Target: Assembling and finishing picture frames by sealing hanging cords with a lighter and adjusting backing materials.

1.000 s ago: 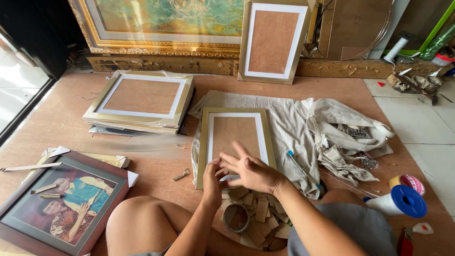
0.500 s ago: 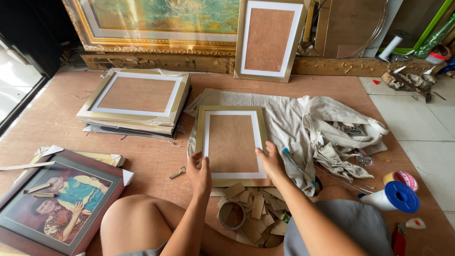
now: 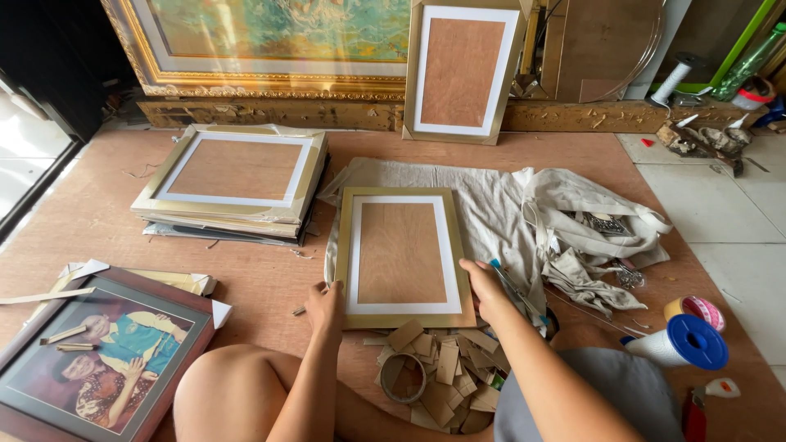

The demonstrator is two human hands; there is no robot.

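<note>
— Both hands have slid down since the earlier frames: a second ago they lay together on the backing board, now they sit at the two lower corners of the gold frame [image 3: 401, 257]. That frame itself seems to lie where it did, face down on the grey cloth [image 3: 491, 205].

— How do the hands grip it?

— Left hand [image 3: 326, 308] has its fingers [image 3: 315, 288] curled over the lower left corner, grasping the edge. Right hand [image 3: 485, 292] presses its fingers [image 3: 467, 266] on the lower right edge; whether they wrap under the rim I cannot tell.

— And where exactly is the frame?

— Flat on the brown floor board [image 3: 98, 205], just ahead of the person's bare knee [image 3: 237, 393]. Its plywood back faces up inside a white border.

— What lies about it?

— Just below its near edge, a heap of cardboard scraps [image 3: 446, 368] with a tape ring [image 3: 403, 377] in among them. Left of it, apart, a stack of frames [image 3: 233, 180], also back up. Nearer the left corner, a framed portrait [image 3: 98, 360] in a dark red moulding. Another gold frame leans upright [image 3: 460, 72] against the wall beside a big ornate painting [image 3: 278, 41]. On the right, a blue-capped spool [image 3: 684, 342] lies on its side near a small tape roll [image 3: 696, 308].
</note>
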